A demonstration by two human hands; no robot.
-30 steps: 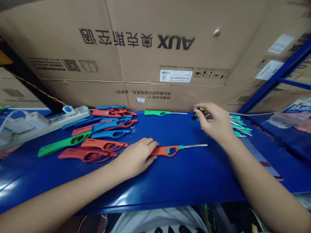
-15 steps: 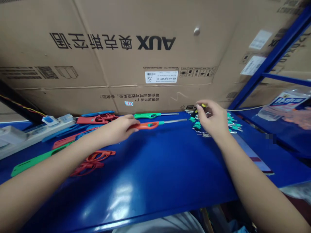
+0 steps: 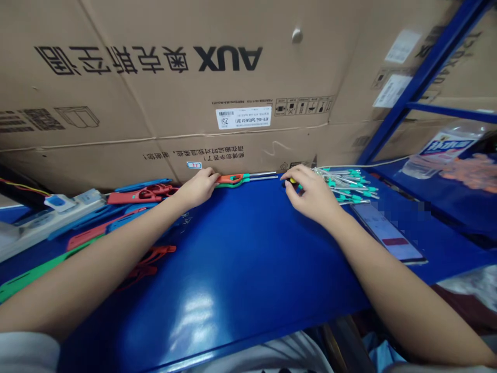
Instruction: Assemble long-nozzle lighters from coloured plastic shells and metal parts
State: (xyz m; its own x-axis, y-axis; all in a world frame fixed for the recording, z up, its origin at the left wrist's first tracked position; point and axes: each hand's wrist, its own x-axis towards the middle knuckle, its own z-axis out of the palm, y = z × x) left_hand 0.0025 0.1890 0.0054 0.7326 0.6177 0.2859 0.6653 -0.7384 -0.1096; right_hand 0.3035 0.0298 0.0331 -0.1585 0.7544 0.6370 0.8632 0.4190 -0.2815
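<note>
An orange lighter (image 3: 230,179) is held in the closed left grip (image 3: 197,189), beside a green lighter (image 3: 234,185); a black-and-yellow tool (image 3: 292,181) is pinched in the right grip (image 3: 311,194). The glossy blue tabletop (image 3: 252,248) is backed, just beyond the lighters, by printed cardboard (image 3: 155,103).

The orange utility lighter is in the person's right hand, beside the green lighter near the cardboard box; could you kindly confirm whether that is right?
Not quite: the hand is wrong. The head view shows the orange utility lighter in the person's left hand. It is indeed beside the green lighter, near the cardboard box.
</note>
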